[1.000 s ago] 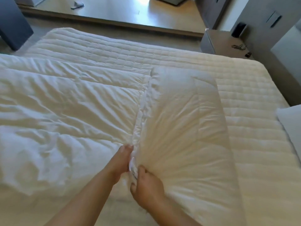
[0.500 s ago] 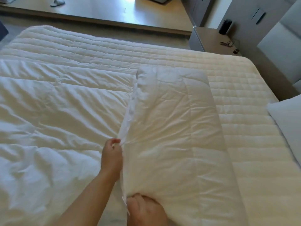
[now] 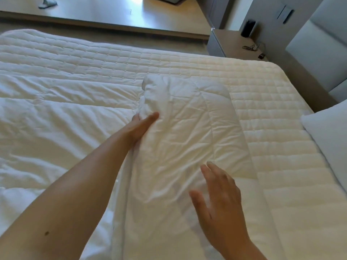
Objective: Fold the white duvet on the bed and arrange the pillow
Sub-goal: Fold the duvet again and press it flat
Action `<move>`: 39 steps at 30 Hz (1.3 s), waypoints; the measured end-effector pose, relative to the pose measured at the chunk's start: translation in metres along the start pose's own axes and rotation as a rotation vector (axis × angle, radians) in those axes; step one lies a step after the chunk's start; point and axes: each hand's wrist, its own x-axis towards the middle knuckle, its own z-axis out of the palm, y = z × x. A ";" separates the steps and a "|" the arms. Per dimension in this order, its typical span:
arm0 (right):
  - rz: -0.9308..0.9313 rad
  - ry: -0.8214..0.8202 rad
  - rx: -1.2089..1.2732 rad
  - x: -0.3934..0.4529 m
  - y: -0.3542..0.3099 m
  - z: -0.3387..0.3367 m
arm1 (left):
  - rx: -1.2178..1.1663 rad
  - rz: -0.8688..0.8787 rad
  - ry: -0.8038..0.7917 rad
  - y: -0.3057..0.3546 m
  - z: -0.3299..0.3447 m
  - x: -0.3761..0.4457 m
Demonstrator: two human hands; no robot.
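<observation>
No readable txt, labels or nos. anywhere in view

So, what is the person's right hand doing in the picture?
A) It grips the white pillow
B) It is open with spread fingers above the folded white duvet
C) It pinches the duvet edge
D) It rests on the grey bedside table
B: the right hand is flat with fingers spread, over the folded flap of the white duvet, gripping nothing.

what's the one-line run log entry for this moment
step: folding duvet | left hand: grips folded edge | right hand: open over flap | pillow: at right, untouched
</observation>
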 end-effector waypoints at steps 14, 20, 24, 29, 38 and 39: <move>-0.062 -0.447 -0.324 0.000 0.025 0.125 | -0.070 0.195 0.185 -0.022 0.006 0.011; 0.008 -0.581 -0.308 0.005 0.036 0.141 | 0.134 0.015 0.172 -0.050 0.016 -0.030; 0.006 -0.651 -0.296 0.009 0.029 0.130 | 0.156 -0.107 -0.010 -0.104 0.019 -0.156; 0.030 -0.692 -0.241 0.009 0.014 0.107 | 0.196 -0.180 -0.096 -0.120 0.036 -0.220; -0.111 -0.620 -0.133 0.024 -0.006 0.060 | -0.237 -0.291 -0.040 -0.148 0.038 -0.230; -0.165 -0.668 -0.193 0.016 -0.009 0.067 | -0.245 -0.315 -0.037 -0.156 0.036 -0.227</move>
